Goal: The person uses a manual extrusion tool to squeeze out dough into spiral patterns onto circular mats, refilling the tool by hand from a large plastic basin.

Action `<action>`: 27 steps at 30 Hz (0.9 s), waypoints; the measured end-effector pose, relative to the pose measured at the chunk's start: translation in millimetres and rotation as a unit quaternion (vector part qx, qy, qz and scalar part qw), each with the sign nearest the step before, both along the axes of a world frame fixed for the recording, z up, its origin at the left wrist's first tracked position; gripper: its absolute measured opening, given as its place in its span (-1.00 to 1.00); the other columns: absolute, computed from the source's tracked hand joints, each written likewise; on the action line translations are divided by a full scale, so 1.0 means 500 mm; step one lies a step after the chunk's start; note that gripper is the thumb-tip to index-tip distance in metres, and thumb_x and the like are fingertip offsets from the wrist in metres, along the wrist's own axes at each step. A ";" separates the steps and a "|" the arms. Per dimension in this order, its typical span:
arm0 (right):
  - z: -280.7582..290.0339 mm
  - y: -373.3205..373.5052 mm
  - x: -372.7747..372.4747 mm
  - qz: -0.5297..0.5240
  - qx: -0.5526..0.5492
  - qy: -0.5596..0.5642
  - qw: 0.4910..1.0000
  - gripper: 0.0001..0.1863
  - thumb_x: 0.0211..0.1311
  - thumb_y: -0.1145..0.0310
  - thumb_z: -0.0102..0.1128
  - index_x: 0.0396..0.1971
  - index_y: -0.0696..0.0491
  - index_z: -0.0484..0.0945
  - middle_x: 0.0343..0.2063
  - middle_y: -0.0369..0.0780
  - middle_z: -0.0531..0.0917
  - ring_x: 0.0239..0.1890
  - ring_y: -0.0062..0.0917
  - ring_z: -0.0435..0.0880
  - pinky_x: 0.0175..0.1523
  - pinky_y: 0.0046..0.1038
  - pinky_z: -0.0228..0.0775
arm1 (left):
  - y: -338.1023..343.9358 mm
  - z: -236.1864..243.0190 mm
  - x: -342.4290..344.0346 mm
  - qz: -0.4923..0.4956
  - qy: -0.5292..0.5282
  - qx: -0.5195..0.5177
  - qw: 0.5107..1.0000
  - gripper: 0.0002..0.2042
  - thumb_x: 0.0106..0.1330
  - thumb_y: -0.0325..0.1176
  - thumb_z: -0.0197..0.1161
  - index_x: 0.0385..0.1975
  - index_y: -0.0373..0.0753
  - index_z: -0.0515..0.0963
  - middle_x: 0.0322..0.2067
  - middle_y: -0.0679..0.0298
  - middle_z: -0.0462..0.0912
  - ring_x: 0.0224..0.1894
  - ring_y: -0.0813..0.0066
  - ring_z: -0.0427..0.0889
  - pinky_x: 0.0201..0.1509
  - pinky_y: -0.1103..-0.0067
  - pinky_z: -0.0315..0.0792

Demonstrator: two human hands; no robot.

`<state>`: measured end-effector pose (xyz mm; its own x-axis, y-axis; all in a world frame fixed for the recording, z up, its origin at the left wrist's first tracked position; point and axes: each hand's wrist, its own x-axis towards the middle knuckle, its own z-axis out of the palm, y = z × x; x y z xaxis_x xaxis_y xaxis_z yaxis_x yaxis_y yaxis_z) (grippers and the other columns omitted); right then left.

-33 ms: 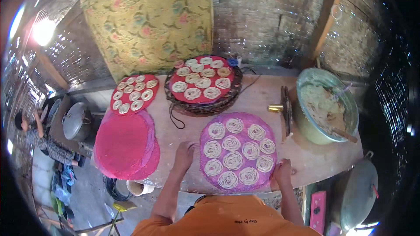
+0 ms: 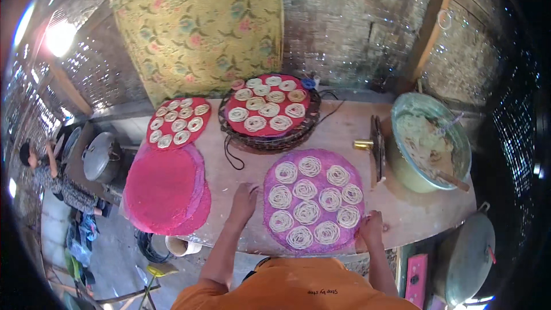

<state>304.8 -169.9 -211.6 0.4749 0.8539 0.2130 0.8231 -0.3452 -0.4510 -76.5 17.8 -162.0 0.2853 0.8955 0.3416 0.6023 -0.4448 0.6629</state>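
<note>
Little has changed: right hand [image 2: 373,227] stays beside purple mat [image 2: 322,181], left hand [image 2: 244,202] opposite, each grip impossible to tell

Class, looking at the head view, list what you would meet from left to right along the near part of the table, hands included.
Pile of bare pink mats → left hand → purple mat bearing pale coils → right hand → large basin.

Yellow floral cloth [image 2: 198,40], round grey pot [image 2: 101,159]
</note>
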 end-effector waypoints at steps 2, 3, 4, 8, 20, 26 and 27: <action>-0.002 0.007 0.006 -0.015 -0.015 0.038 0.999 -0.73 -0.02 0.49 0.00 -0.28 0.27 0.46 -0.32 0.11 0.50 -0.30 -0.05 0.51 -0.18 -0.19 0.38 | 0.029 0.000 0.021 0.000 0.024 0.021 0.999 -0.79 0.15 -0.47 0.06 -0.27 -0.40 0.53 -0.26 -0.09 0.52 -0.16 -0.05 0.48 -0.05 0.29 0.38; 0.019 0.012 -0.002 -0.027 -0.026 0.084 0.996 -0.73 -0.02 0.49 0.00 -0.28 0.28 0.46 -0.33 0.11 0.51 -0.30 -0.04 0.52 -0.17 -0.18 0.38 | 0.038 0.000 0.027 -0.001 0.040 0.030 0.999 -0.79 0.14 -0.46 0.05 -0.28 -0.40 0.53 -0.27 -0.12 0.52 -0.17 -0.06 0.48 -0.06 0.27 0.38; 0.044 0.015 -0.008 -0.039 -0.036 0.128 0.990 -0.74 -0.02 0.48 0.00 -0.29 0.28 0.46 -0.34 0.12 0.51 -0.29 -0.04 0.52 -0.16 -0.17 0.37 | 0.046 -0.003 0.032 0.018 0.042 0.003 0.999 -0.78 0.13 -0.45 0.05 -0.29 -0.41 0.54 -0.27 -0.14 0.51 -0.18 -0.08 0.49 -0.07 0.26 0.38; 0.055 0.015 -0.012 -0.067 -0.076 0.099 0.990 -0.75 -0.02 0.49 0.00 -0.31 0.29 0.47 -0.42 0.12 0.56 -0.30 -0.04 0.56 -0.17 -0.16 0.37 | 0.080 -0.034 0.033 0.042 0.046 -0.056 0.996 -0.76 0.08 -0.44 0.04 -0.32 -0.43 0.53 -0.28 -0.22 0.50 -0.23 -0.13 0.50 -0.12 0.23 0.39; -0.059 -0.016 0.065 -0.043 0.002 0.104 0.994 -0.88 -0.02 0.48 0.05 -0.54 0.25 0.46 -0.65 -0.12 0.53 -0.55 -0.44 0.52 -0.41 -0.37 0.34 | 0.069 0.020 0.042 0.006 -0.063 -0.179 0.982 -0.71 0.15 -0.33 0.08 -0.17 -0.35 0.42 -0.35 -0.08 0.59 -0.27 -0.04 0.57 -0.18 0.25 0.43; 0.029 0.010 0.044 0.001 -0.063 0.220 0.973 -0.82 0.08 0.46 0.05 -0.63 0.24 0.48 -0.73 -0.14 0.52 -0.62 -0.47 0.53 -0.50 -0.39 0.31 | 0.085 -0.032 0.023 0.016 -0.059 -0.155 0.986 -0.66 0.16 -0.29 0.11 -0.15 -0.39 0.38 -0.36 -0.05 0.61 -0.29 -0.03 0.59 -0.21 0.26 0.44; 0.027 0.007 0.045 0.000 -0.053 0.246 0.968 -0.82 0.07 0.45 0.04 -0.64 0.23 0.48 -0.73 -0.17 0.51 -0.64 -0.50 0.50 -0.51 -0.43 0.31 | 0.084 -0.027 0.019 0.026 -0.048 -0.156 0.986 -0.66 0.16 -0.29 0.12 -0.14 -0.38 0.38 -0.37 -0.04 0.61 -0.30 -0.03 0.59 -0.21 0.26 0.44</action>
